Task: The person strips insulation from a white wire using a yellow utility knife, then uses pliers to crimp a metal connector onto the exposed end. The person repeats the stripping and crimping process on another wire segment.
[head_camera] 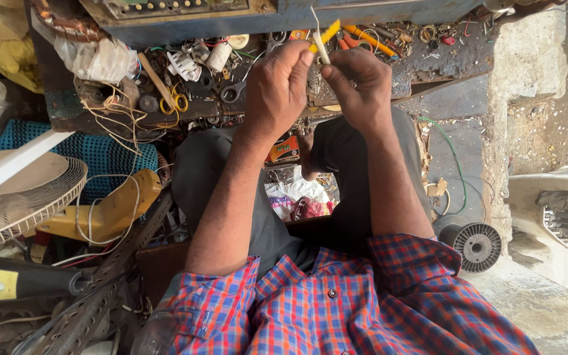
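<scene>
Checked shirt (336, 309) above cluttered workbench (428, 66)

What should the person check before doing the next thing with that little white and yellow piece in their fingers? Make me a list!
1. Both hands on the piece: ok. The left hand and right hand pinch the thin white and yellow piece between their fingertips.
2. Piece clear of the clutter: ok, it is held above the workbench.
3. Tools nearby: ok, scissors and an orange-handled tool lie on the bench.
4. Piece undamaged: cannot tell, too small.
5. Firm grip: cannot tell, the fingers hide the contact.
</scene>
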